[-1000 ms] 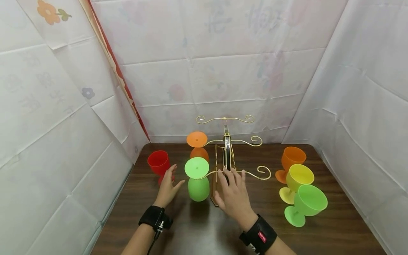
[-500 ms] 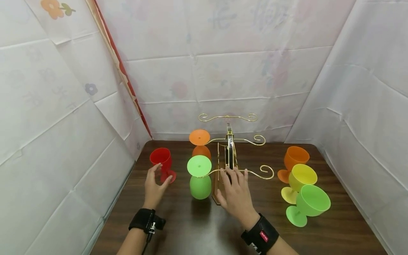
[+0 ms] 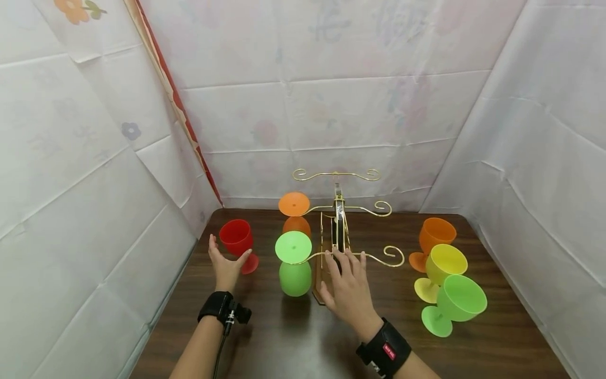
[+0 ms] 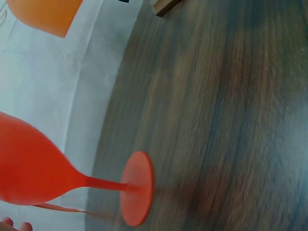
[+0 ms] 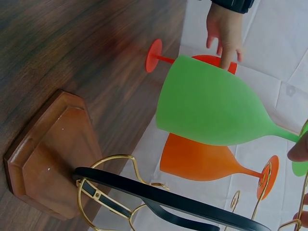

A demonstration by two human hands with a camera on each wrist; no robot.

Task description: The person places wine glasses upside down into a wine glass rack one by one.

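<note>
Beside a red goblet (image 3: 236, 239) standing upright at the table's left is my left hand (image 3: 226, 267), thumb and fingers spread apart. The goblet's stem and foot show in the left wrist view; whether the fingers touch it I cannot tell. My right hand (image 3: 349, 289) rests its fingers on the lowest gold wire arm of a stemware rack (image 3: 339, 226), near the post. Upside down on the rack's left side hang a green goblet (image 3: 295, 277) and, behind it, an orange goblet (image 3: 296, 227). In the right wrist view, the green goblet (image 5: 211, 103) partly hides the red one.
On the right of the dark wooden table (image 3: 303, 347) stand an orange goblet (image 3: 435, 236), a yellow goblet (image 3: 446, 265) and a light green goblet (image 3: 460, 298), upright. The rack's wooden base (image 5: 55, 154) sits mid-table. White sheets (image 3: 331, 121) surround the table.
My left hand has moved left from the red goblet's right side, then forward along its near left side, its fingers spreading wider. My right hand has stayed on the rack.
</note>
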